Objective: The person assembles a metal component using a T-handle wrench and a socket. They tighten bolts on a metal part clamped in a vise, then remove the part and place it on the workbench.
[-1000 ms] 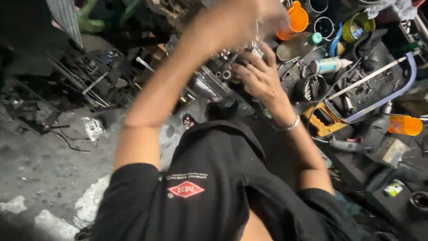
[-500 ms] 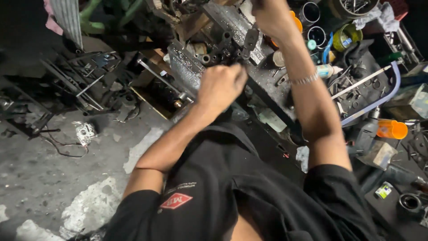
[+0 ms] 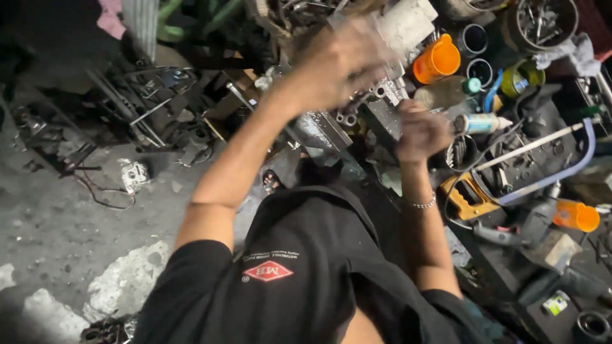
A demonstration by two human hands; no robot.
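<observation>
Head cam: left hand (image 3: 335, 64) is raised over the metal engine part (image 3: 347, 114), motion-blurred, grip can't be told. Right hand (image 3: 421, 132) is clenched at the part's right edge, beside a white tube (image 3: 481, 123); an orange cup (image 3: 438, 60) is seen behind.

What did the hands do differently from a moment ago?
The left hand lifted off the grey metal engine part and is now raised and blurred. The right hand came down from the top and now rests closed on the part's edge. The orange cup and hacksaw stayed in place.
</observation>
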